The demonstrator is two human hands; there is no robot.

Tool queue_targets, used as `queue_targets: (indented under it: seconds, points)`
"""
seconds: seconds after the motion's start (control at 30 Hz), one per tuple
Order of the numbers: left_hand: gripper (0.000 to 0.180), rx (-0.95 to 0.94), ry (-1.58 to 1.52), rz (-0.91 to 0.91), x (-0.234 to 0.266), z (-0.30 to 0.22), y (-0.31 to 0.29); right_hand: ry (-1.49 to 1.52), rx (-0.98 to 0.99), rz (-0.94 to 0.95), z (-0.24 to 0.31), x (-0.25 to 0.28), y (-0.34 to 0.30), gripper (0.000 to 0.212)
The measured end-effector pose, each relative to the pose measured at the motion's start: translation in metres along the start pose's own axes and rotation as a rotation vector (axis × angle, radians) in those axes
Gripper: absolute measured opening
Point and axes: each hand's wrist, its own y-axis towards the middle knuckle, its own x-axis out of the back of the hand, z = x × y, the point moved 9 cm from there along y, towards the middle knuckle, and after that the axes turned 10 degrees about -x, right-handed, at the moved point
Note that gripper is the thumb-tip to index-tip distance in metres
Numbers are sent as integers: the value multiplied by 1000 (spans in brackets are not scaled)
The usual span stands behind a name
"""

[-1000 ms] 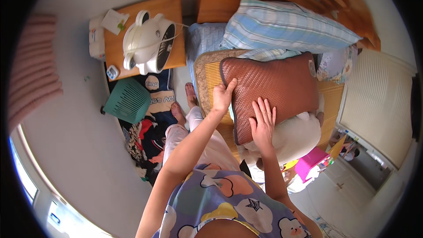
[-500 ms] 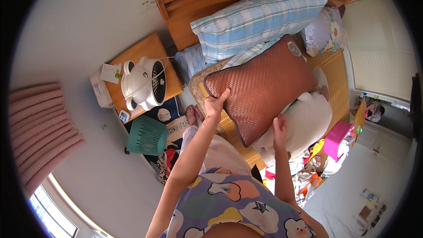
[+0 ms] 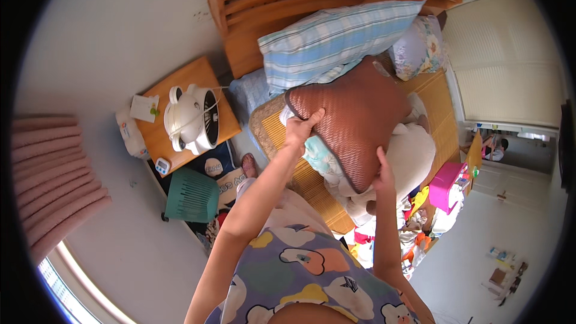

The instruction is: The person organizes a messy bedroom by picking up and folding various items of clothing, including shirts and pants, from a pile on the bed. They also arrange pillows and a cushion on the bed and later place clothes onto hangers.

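A reddish-brown woven mat pillow (image 3: 360, 114) with a dark border is held tilted above the bed. My left hand (image 3: 304, 131) is closed on its left edge, thumb on top and fingers underneath. My right hand (image 3: 384, 171) grips the near right corner, its fingers partly hidden. Below the pillow's near edge shows pale fabric with a teal pattern (image 3: 321, 155). A large cream plush toy (image 3: 414, 149) lies just right of the pillow. Behind it rest a blue-and-white checked pillow (image 3: 342, 33) and a floral pillow (image 3: 417, 48).
A bamboo mat (image 3: 441, 93) covers the bed, which has a wooden headboard (image 3: 246, 42). At left stand a nightstand (image 3: 198, 75) with a white fan (image 3: 186, 117) and a green basket (image 3: 191, 195). Piled clothes (image 3: 414, 234) and a pink bin (image 3: 445, 186) are at right.
The woven pillow's near edge has been lifted and the pillow has bent, baring pale teal-patterned fabric beneath. My right hand has closed on its near corner. The view has shifted slightly.
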Motion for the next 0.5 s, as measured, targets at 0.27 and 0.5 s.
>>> queue_targets:
  seconds: [0.27, 0.5]
  points:
    - [118, -1014, 653, 391, -136, -156, -38, 60, 291, -19, 152, -19, -117, 48]
    - [102, -896, 306, 741, -291, -195, -152, 474, 523, 388, 208, 95, -194, 42]
